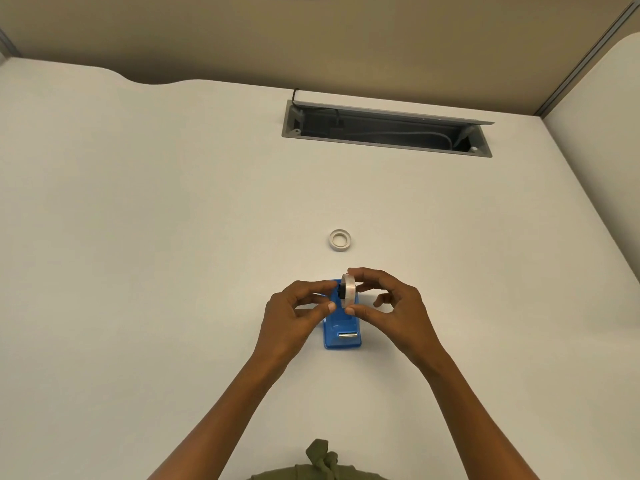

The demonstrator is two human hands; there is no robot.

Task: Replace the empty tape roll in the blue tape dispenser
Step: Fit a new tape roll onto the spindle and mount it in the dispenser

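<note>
The blue tape dispenser (342, 329) sits on the white desk, its metal cutter towards me. Just above it I hold a tape roll (349, 292) upright on its edge, with a black hub (341, 291) sticking out of its left side. My right hand (388, 306) pinches the roll between thumb and fingers. My left hand (298, 308) has its fingertips at the black hub on the roll's left side. A second, thin white ring, the other roll (339, 240), lies flat on the desk beyond the dispenser.
An open grey cable tray (386, 128) with wires is set into the desk at the back. A beige partition wall runs behind the desk, and a second desk edge shows at far right.
</note>
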